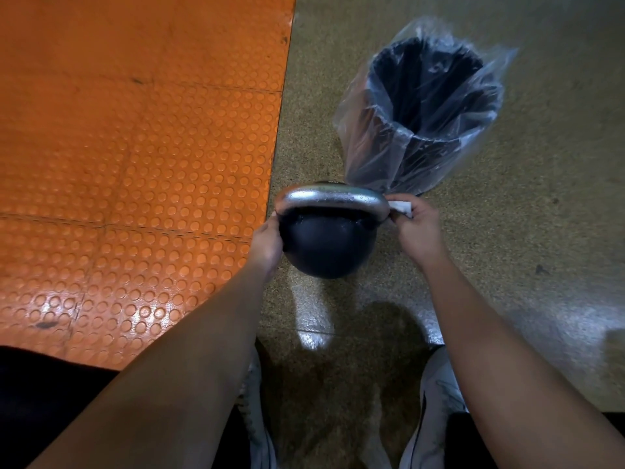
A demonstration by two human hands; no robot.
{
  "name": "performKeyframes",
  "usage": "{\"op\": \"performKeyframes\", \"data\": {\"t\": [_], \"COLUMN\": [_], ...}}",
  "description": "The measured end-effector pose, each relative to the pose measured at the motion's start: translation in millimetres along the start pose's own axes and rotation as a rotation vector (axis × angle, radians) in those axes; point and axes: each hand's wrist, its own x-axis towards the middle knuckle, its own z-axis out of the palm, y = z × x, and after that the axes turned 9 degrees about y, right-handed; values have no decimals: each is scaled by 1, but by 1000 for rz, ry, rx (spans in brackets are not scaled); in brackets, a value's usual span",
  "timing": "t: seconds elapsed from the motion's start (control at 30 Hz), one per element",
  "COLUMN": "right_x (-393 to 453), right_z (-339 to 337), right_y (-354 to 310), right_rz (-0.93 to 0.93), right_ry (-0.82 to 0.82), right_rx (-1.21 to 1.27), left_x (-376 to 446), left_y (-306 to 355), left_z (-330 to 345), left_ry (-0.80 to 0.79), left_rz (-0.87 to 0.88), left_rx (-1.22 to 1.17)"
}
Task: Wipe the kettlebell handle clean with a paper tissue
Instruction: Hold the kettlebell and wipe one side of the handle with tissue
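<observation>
The right hand [417,228] pinches a small folded white paper tissue [401,207] between thumb and curled fingers, and presses it against the right-hand bend of the silver metal handle [329,198] of a round black kettlebell [326,248]. Only a corner of the tissue shows beyond the fingers; the remainder is hidden by the hand and the handle. The left hand [269,243] is cupped against the left side of the kettlebell's body, just below the point where the handle meets it; the fingers wrap out of sight behind the ball, so the exact hold there cannot be told beyond a curled grasp on the body. The handle arches across the top of the ball and carries bright reflections along its upper face. The kettlebell sits between the two hands over a speckled tan floor [524,248], close to the edge of an orange rubber mat with raised round studs [135,164] that covers the left part of the view. Just beyond the kettlebell, and slightly to its right, stands a dark round waste bin lined with a clear plastic bag [426,110], the bag's lower folds reaching almost to the handle. Both bare forearms extend from the lower edge, and two pale shoes [436,401] rest on the floor beneath them.
</observation>
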Motion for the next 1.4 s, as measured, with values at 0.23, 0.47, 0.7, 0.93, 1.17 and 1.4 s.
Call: {"op": "performKeyframes", "data": {"t": [0.23, 0.47, 0.7, 0.93, 1.17, 1.4], "right_x": [4, -26, -43, -54, -82, -83], "right_z": [4, 15, 27, 39, 50, 55], "right_y": [4, 27, 13, 21, 26, 8], "right_rz": [-15, 96, -3, 103, 15, -3], "right_ry": [-60, 124, 275, 334, 415, 464], "right_rx": [-67, -95, -18, -45, -45, 8], "left_x": [-5, 1, 0, -6, -5, -4], "left_y": [3, -2, 0, 4, 3, 2], "left_z": [0, -1, 0, 3, 2, 0], "left_ry": [-12, 8, 27, 38, 24, 13], "left_rz": [-2, -3, -23, -13, -30, -30], "left_rx": [-2, 24, -13, -44, -49, -44]}}
